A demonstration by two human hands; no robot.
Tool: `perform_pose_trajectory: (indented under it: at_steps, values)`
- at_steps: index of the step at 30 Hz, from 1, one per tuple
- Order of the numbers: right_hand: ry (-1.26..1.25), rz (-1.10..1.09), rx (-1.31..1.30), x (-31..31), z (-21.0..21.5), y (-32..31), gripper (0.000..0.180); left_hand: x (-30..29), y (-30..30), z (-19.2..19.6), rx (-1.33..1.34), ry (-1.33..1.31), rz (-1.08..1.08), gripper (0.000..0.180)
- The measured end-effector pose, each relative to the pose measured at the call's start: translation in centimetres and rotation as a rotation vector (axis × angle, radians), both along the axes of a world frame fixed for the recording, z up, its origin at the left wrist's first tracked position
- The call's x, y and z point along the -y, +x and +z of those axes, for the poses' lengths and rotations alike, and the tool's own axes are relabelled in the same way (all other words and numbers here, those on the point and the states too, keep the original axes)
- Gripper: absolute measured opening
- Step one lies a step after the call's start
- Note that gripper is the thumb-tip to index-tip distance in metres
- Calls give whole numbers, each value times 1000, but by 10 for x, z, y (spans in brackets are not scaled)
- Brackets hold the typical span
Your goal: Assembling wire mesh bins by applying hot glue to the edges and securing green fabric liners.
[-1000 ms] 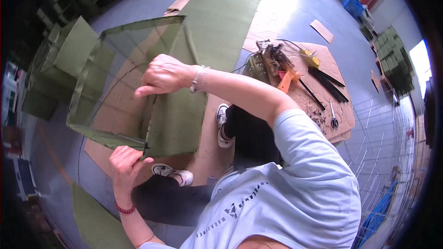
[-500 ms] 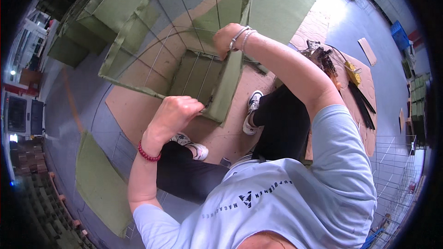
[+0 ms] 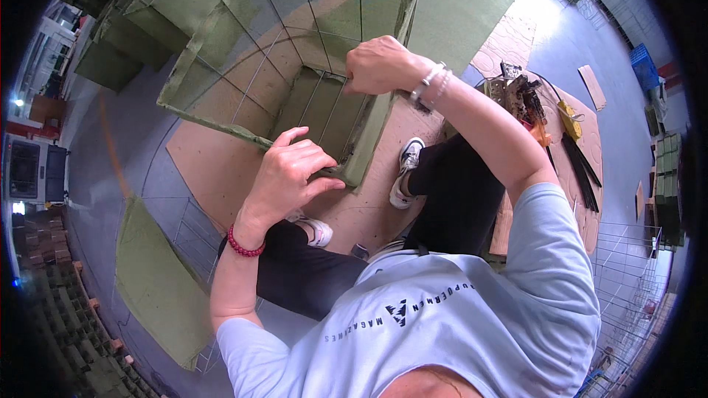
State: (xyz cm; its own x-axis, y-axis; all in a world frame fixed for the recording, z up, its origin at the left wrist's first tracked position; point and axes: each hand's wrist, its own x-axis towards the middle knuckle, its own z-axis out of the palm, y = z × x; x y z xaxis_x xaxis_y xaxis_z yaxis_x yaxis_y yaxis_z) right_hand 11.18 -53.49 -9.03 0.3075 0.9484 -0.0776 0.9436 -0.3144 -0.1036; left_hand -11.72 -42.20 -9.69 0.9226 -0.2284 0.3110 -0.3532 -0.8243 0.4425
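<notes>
A green, fabric-covered wire-frame box stands before me, tilted, with thin wires crossing its side. My left hand is at its near rim, fingers spread and thumb stretched apart from them. My right hand is closed at the right edge of the box, fingers curled down on that edge; the fingertips are partly hidden. Inside, a green bottom panel shows behind several parallel wires.
Cardboard lies under the box and my shoes. At right, a dark tool, a yellow device and black strips rest on more cardboard. A green panel and wire grids stand at the sides; green boxes stand far left.
My left hand has opened from its closed grip at the near rim, with fingers and thumb now apart. My right hand stays closed near the right edge; the box appears slightly higher in view.
</notes>
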Motion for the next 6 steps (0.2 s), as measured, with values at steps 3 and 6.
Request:
perform_pose_trajectory:
  at_steps: [3, 6]
  values:
    - [-204, -49, -36, -12, 9, -3, 37, 1, 0, -2, 36, 7, 10, 34]
    - [-59, -115, -23, -14, 3, -4, 38, 2, -1, -1, 45, 24, 39, 35]
